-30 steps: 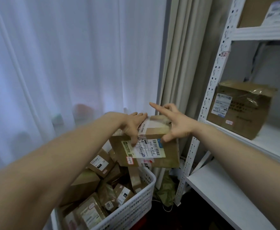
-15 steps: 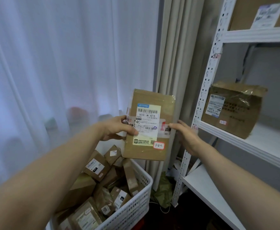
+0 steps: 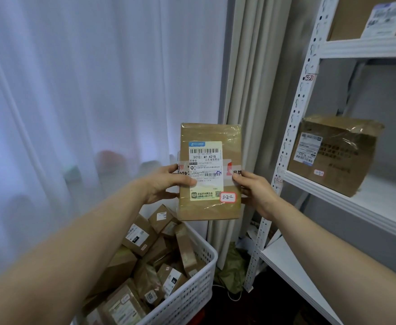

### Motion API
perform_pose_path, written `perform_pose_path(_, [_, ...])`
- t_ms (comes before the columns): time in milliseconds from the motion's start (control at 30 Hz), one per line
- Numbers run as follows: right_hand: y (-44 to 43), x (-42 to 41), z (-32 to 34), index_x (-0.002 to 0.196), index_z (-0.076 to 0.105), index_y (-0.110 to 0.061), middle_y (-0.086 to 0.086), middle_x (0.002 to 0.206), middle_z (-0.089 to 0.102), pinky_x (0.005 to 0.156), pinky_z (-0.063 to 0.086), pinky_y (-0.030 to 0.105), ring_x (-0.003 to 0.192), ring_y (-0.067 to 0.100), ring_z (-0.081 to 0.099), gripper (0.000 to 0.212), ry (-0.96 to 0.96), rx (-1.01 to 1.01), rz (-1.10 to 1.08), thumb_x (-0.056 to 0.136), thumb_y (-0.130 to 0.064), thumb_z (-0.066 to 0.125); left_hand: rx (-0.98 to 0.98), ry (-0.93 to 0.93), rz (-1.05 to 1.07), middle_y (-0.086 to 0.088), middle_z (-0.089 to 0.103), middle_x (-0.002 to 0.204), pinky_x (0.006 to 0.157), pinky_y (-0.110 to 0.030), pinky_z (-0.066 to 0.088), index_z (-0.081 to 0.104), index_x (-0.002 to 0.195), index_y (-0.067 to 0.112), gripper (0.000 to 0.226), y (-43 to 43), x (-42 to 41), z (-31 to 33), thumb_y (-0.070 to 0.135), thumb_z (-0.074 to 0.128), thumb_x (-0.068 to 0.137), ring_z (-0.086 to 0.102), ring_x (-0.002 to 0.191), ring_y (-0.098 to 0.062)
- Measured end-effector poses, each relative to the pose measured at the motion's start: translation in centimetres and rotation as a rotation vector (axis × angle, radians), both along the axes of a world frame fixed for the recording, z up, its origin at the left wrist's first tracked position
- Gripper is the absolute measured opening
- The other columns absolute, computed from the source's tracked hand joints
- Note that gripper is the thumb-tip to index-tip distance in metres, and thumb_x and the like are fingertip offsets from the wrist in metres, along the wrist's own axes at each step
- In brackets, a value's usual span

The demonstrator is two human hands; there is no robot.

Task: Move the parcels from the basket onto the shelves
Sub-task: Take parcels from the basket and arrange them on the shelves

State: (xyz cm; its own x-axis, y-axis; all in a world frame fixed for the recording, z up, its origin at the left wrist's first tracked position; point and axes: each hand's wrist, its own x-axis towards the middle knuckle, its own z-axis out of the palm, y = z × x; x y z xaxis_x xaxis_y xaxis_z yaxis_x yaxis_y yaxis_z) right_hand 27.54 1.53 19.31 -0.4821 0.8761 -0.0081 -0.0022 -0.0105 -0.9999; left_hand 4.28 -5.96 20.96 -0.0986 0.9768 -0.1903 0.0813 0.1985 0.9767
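Observation:
I hold a flat brown cardboard parcel [image 3: 210, 207] upright in front of me, its white shipping label and a small red-edged sticker reading 3-2-2 facing me. My left hand [image 3: 166, 185] grips its left edge, thumb across the front. My right hand [image 3: 254, 191] grips the right edge, thumb on the tape strip. Below it stands a white slotted basket [image 3: 192, 299] filled with several brown parcels [image 3: 145, 259]. The white metal shelves [image 3: 347, 198] rise at the right.
A large brown box [image 3: 333, 156] sits on the middle shelf and another box [image 3: 370, 17] on the shelf above. The lower shelf board [image 3: 293, 273] is bare. White sheer curtains [image 3: 87, 102] hang behind the basket. Green crumpled material [image 3: 233, 268] lies on the floor by the shelf post.
The parcel came up out of the basket and was turned upright with its label facing me. My right hand closed on its right edge, and the parcel now sits a little lower.

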Motion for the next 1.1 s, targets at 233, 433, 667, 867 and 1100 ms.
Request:
perform_pose_path(233, [0.9,1.2,-0.3,0.113,0.063,-0.025,-0.010,0.078,0.073,0.075,0.051,0.031,0.071,0.005,0.067,0.021,0.024,0.001,0.016,0.093,-0.021,0.058,0.004,0.018,-0.023,0.003,0.072,0.106,0.104,-0.048,0.041,0.060,0.115,0.022,0.061,0.6,0.4,0.2,0.023,0.080,0.057,0.062,0.110,-0.018])
perform_pose_path(433, [1.7,3.5,-0.5,0.137,0.049,-0.028,0.000,0.093,0.068,0.083,0.046,0.036,0.084,0.017,0.059,0.081,0.081,-0.059,0.031,0.065,-0.045,0.081,0.003,-0.020,-0.061,0.000,0.074,0.102,0.089,-0.040,0.052,0.063,0.110,0.018,0.064,1.2,2.2,0.5,0.026,0.083,0.050,0.066,0.102,-0.019])
perform_pose_path(667, [1.2,7.6,-1.2,0.102,0.067,-0.022,0.011,0.087,0.066,0.077,0.044,0.035,0.086,0.027,0.047,0.056,0.147,-0.158,0.004,0.052,-0.044,0.082,-0.005,-0.094,-0.098,-0.007,0.072,0.103,0.073,-0.035,0.056,0.064,0.108,0.014,0.046,2.2,6.5,0.3,0.024,0.075,0.064,0.067,0.097,-0.020])
perform_pose_path(867, [2.9,11.7,-2.3,0.126,0.057,-0.033,0.015,0.116,0.068,0.099,0.045,0.050,0.106,0.035,0.061,0.079,0.180,-0.125,-0.192,0.054,-0.051,0.085,0.054,-0.051,-0.044,0.001,0.075,0.094,0.077,-0.032,0.055,0.066,0.106,0.017,0.030,4.3,11.7,0.1,0.031,0.072,0.081,0.069,0.090,-0.013])
perform_pose_path(1100, [2.6,18.9,-2.3,0.114,0.065,-0.031,0.014,0.102,0.072,0.071,0.040,0.034,0.084,0.030,0.050,0.062,0.210,-0.109,-0.340,0.058,-0.050,0.080,0.078,-0.077,-0.101,0.004,0.075,0.085,0.068,-0.026,0.053,0.069,0.100,0.018,0.018,7.4,18.6,-0.3,0.026,0.071,0.083,0.070,0.079,-0.006])
